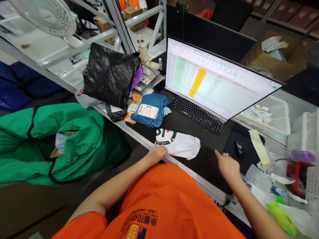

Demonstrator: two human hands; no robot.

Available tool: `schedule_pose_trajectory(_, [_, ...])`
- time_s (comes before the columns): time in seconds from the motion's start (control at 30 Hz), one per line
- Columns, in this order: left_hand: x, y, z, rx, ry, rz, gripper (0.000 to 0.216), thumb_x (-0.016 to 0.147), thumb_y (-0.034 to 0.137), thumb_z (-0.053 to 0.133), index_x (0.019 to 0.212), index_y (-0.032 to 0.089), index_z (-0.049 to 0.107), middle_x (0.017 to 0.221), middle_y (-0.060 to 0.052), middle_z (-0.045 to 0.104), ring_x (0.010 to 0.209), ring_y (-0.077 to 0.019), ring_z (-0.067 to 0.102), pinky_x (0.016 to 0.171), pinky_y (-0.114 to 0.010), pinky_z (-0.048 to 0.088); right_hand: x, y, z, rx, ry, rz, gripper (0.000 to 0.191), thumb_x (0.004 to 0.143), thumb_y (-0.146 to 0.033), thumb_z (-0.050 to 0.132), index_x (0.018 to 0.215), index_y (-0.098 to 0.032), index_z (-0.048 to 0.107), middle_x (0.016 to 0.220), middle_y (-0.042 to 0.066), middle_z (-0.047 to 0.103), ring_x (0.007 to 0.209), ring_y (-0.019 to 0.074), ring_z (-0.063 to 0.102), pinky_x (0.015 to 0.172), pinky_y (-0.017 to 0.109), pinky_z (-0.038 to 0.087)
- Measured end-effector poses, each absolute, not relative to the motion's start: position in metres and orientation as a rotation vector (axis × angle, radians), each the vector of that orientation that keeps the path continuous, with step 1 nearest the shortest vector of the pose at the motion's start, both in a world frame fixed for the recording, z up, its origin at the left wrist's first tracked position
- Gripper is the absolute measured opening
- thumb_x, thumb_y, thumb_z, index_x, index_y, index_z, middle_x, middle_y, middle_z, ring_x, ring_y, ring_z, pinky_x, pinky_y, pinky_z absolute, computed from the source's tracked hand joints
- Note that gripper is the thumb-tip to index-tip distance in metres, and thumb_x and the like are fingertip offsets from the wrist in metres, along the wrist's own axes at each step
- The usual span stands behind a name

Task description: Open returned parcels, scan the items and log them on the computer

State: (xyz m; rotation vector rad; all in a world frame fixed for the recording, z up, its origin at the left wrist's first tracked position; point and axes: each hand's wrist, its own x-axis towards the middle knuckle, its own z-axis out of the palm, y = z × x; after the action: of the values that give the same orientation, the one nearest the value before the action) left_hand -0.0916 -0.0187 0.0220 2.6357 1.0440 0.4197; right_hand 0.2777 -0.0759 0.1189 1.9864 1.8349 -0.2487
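Observation:
A white plastic parcel with black print lies on the black desktop in front of me. My left hand is closed at its near left edge, fingertips gripping the plastic. My right hand hovers over the desk between the parcel and the computer mouse. Its index finger points forward while the other fingers are curled; a small pale, shiny bit shows beside them, too small to name. Behind the white parcel rests a blue plastic parcel with a white label, partly over an orange one.
A monitor showing a spreadsheet stands behind a black keyboard. To the left are a black plastic bag and a large open green bag. White baskets and clutter line the right side. A fan is at upper left.

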Motion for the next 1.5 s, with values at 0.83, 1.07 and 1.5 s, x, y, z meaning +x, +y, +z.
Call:
schedule_pose_trajectory(0.83, [-0.059, -0.005, 0.014, 2.701, 0.774, 0.588, 0.022, 0.101, 0.014, 0.046, 0.095, 0.019, 0.067, 0.109, -0.008, 0.071, 0.104, -0.0183, 0.064, 0.089, -0.033, 0.053, 0.146, 0.033, 0.058, 1.428, 2.489, -0.547, 0.052, 0.099, -0.018, 0.041, 0.151, -0.014, 0.04, 0.139, 0.02, 0.056, 0.112, 0.025, 0.064, 0.092, 0.038, 0.053])
schedule_pose_trajectory(1.07, [-0.057, -0.007, 0.021, 2.73, 0.765, 0.525, 0.029, 0.102, 0.015, 0.04, 0.095, 0.019, 0.068, 0.102, -0.009, 0.07, 0.095, -0.0188, 0.063, 0.085, -0.035, 0.055, 0.14, 0.074, 0.055, 1.73, 2.196, -0.527, 0.038, 0.1, -0.041, 0.053, 0.128, -0.016, 0.058, 0.114, 0.009, 0.066, 0.1, 0.0192, 0.065, 0.09, 0.041, 0.055])
schedule_pose_trajectory(1.5, [-0.072, -0.001, 0.053, 2.778, 0.744, 0.318, 0.011, 0.098, 0.02, 0.053, 0.092, 0.02, 0.062, 0.087, -0.006, 0.063, 0.085, -0.0211, 0.059, 0.076, -0.033, 0.049, 0.228, 0.088, 0.056, 2.185, 2.069, -0.779, 0.025, 0.097, -0.028, 0.055, 0.117, -0.017, 0.065, 0.113, 0.009, 0.067, 0.105, 0.0193, 0.062, 0.095, 0.037, 0.048])
